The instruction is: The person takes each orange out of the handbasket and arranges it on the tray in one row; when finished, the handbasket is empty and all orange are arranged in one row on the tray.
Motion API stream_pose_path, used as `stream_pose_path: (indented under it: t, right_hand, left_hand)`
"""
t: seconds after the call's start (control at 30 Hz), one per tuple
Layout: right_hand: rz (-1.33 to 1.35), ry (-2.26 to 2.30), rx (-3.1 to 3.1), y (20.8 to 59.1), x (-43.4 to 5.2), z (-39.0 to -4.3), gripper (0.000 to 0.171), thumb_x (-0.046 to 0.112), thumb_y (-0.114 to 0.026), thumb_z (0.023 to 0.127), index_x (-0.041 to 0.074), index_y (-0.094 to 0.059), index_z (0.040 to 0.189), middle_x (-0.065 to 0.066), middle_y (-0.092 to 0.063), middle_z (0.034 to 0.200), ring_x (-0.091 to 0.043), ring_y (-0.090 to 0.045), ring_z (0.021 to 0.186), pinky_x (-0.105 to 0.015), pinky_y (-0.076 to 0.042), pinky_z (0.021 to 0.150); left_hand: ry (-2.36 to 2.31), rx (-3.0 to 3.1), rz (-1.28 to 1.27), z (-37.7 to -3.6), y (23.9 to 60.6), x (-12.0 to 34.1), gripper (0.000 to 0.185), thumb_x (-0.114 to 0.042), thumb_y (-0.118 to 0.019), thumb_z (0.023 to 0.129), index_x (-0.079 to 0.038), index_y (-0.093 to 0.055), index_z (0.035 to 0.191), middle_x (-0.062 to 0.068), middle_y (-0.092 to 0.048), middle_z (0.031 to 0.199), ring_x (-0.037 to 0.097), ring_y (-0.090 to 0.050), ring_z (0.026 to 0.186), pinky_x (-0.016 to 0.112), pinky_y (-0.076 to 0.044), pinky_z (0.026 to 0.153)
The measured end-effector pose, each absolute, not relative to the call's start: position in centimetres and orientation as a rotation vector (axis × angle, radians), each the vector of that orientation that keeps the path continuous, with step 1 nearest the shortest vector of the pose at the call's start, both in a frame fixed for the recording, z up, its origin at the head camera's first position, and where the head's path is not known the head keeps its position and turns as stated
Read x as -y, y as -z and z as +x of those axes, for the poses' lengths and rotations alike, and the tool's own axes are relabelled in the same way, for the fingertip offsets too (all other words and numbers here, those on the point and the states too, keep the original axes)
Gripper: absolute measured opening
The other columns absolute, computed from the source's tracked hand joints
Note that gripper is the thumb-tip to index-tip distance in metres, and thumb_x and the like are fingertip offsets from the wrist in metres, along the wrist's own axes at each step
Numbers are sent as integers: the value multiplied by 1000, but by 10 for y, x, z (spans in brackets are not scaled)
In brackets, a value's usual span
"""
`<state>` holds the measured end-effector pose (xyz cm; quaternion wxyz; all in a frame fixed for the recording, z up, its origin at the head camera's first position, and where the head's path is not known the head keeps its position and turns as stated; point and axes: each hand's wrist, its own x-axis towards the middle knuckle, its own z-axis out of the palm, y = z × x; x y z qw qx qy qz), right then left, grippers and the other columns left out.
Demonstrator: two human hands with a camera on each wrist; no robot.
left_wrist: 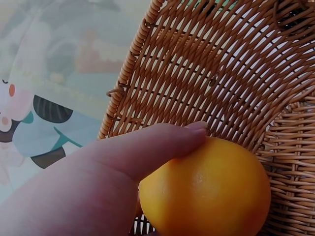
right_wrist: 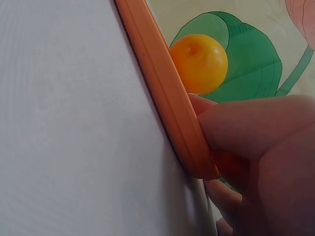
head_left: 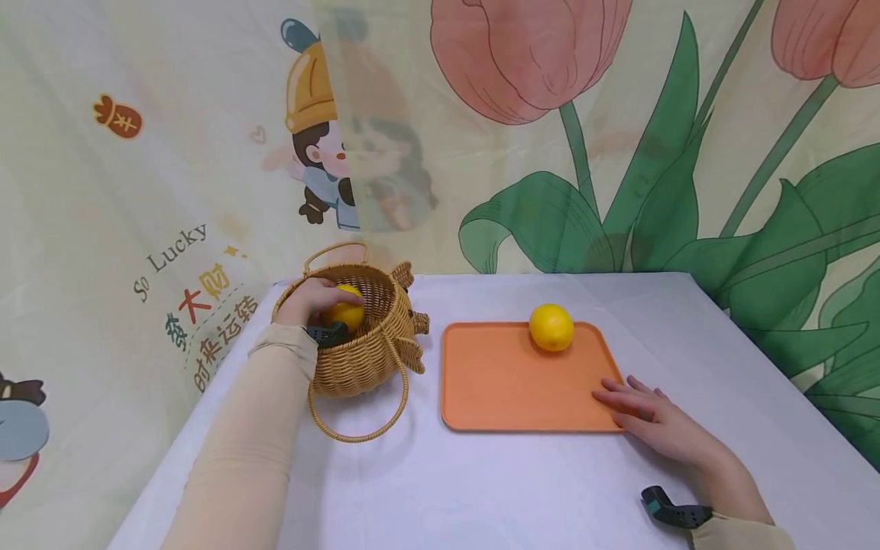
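My left hand [head_left: 312,299] reaches over the rim into a wicker basket [head_left: 360,363] and grips a yellow lemon [head_left: 346,312]. In the left wrist view the thumb [left_wrist: 162,142] lies along the top of this lemon [left_wrist: 211,191], against the woven basket wall [left_wrist: 197,73]; the other fingers are hidden. My right hand [head_left: 663,424] rests at the front right corner of an orange tray [head_left: 509,389], fingers loosely extended over its edge. A second lemon [head_left: 551,328] sits on the tray near its back edge, also seen beyond the tray's side in the right wrist view.
The basket has an animal face with a snout [head_left: 421,323] and ears on its right side. One loop handle [head_left: 357,438] hangs down in front, another [head_left: 337,248] stands at the back. A white cloth [head_left: 440,489] covers the table, and a printed curtain [head_left: 385,114] hangs behind it.
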<state>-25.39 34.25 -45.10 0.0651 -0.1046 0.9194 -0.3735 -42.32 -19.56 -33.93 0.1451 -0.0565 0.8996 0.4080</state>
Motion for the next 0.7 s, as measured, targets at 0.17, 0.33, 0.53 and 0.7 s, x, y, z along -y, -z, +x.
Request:
stream_pose_path:
  t: [0.17,0.33,0.53,0.7]
  right_hand:
    - [-317,1122,-2770,451,-342,-254,37,32,-60,90,31,-58,127,-5,-38,144,-39,-4,137,-59,10,102]
    - [-317,1116,-2773,452,-343,-254,38,33,-59,90,32,-57,127,-5,-36,145,-39,-3,137,-59,11,102]
    - [-335,1116,-2776,453,-343,-255,38,33,-59,90,31,-56,128,-7,-35,145,-40,-4,137,-60,10,102]
    - [-337,1120,-2772,453,-343,-254,38,33,-59,90,31,-56,128,-7,-35,145,-40,-4,136,-60,10,102]
  left_hand:
    - [-1132,-2638,-170,-424,340,196,61,-46,-71,76,-4,-52,114,12,-54,97,21,-53,75,29,-48,61]
    - [-1154,-2625,-156,-422,336,195,63,-43,-69,79,-1,-47,120,15,-52,105,24,-54,81,33,-50,69]
    - [-1181,-2607,-153,-421,333,194,62,-40,-69,81,-1,-47,123,16,-52,107,24,-55,81,38,-50,74]
    - [-1188,-2607,-162,-421,333,195,63,-40,-69,81,-1,-46,123,16,-51,108,24,-55,82,38,-51,73]
